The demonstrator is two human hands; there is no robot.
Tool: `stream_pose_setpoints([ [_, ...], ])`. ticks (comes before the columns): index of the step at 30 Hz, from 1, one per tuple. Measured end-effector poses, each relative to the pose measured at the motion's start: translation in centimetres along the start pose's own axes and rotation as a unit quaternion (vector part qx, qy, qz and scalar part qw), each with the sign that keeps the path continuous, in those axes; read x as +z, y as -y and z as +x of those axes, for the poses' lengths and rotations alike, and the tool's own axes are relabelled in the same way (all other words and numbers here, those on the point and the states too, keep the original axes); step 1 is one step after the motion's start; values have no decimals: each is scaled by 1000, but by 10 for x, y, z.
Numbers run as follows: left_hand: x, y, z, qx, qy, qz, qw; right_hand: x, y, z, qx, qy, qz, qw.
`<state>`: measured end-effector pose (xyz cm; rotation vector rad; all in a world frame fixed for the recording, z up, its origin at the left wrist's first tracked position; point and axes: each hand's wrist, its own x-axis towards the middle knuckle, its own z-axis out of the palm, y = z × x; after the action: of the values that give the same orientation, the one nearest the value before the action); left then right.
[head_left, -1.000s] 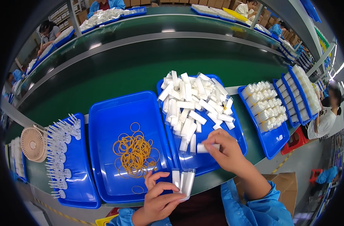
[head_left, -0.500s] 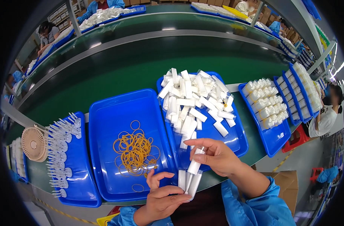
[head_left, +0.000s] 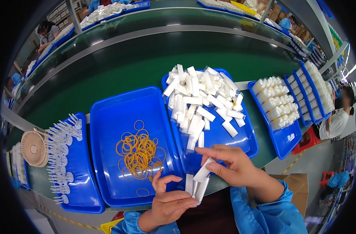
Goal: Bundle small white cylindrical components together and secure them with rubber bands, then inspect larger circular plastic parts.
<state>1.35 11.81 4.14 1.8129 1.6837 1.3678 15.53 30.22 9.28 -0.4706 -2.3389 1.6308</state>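
Nearest the lower edge, at about 6 o'clock, the left hand (head_left: 171, 202) holds a small bunch of white packets (head_left: 193, 188) upright, its grip closed around their lower ends while the index finger lifts free. Just to its 2 o'clock, the right hand (head_left: 234, 165) pinches one more white packet (head_left: 204, 171) between thumb and fingers, tilted, with its lower end touching the bunch. Both wrists wear blue sleeves (head_left: 264, 212).

Beyond the hands, the green bench (head_left: 119, 70) carries a row of blue trays. The middle tray (head_left: 127, 117), at 10 o'clock from the left hand, holds a loose tangle of yellow rubber bands (head_left: 139, 153). Just beside it, at 12 o'clock from the right hand, another tray (head_left: 246, 142) is heaped with loose white packets (head_left: 199, 99). Further out at 9 o'clock, a tray (head_left: 82, 195) holds rows of small clear plastic pieces (head_left: 63, 152), and a small round beige fan (head_left: 33, 147) stands beside it. At 2 o'clock, trays (head_left: 287, 140) hold packets gathered into neat bundles (head_left: 277, 103).

Furthest off, past the green belt (head_left: 154, 19), other people sit at work.
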Motion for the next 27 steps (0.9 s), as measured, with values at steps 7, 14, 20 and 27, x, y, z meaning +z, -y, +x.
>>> stream_pose_setpoints([
  [7,0,-2,-3,45,9,8,999,1,-2,-3,147,24,235,960],
  [14,2,1,-8,60,5,15,998,8,0,-11,88,-3,105,991],
  [20,-2,-2,-9,64,-20,11,998,11,-3,-11,118,24,157,980],
  [27,-5,-3,-15,34,-110,29,993,42,7,-18,72,53,115,989],
])
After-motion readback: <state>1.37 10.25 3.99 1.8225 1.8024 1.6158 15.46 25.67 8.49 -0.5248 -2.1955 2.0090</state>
